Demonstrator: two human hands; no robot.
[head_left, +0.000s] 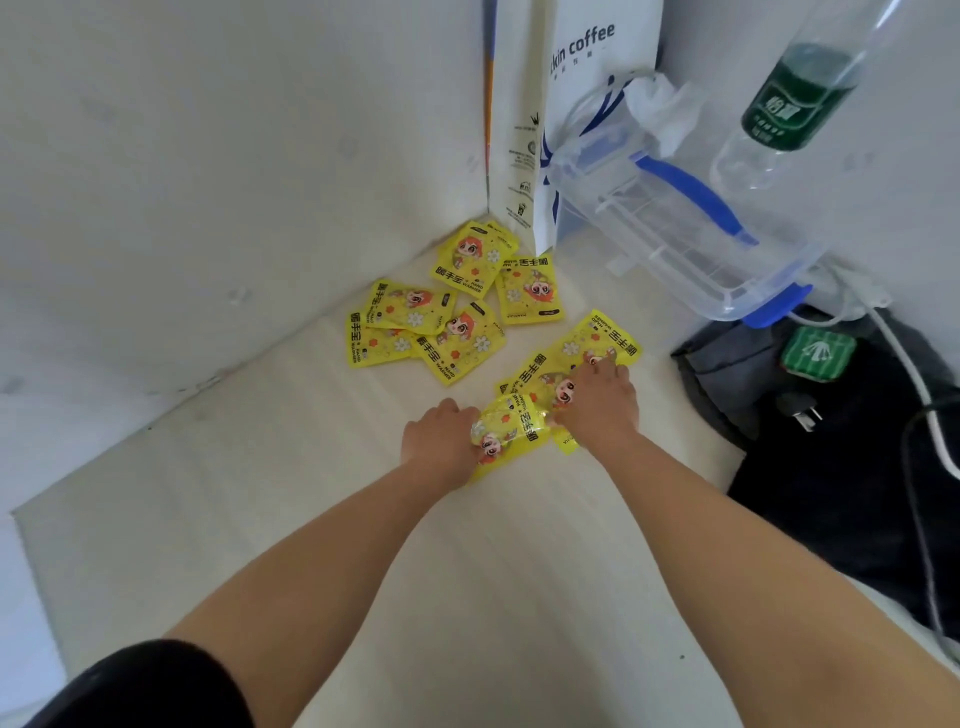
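Observation:
Several yellow hand-warmer packets lie on the pale surface. One group (447, 322) is spread near the wall corner. Closer to me, my left hand (441, 441) grips a bent yellow packet (511, 428), its fingers curled round the packet's left end. My right hand (602, 402) rests flat on top of a few overlapping packets (587, 345), fingers straight and pressing down on them. Part of those packets is hidden under that hand.
A clear plastic box with blue latches (691, 244) leans at the back right beside a white paper coffee bag (561, 119). A green-labelled water bottle (795, 98) stands behind. A dark bag (831, 415) with cables lies to the right. White walls (234, 182) close the corner.

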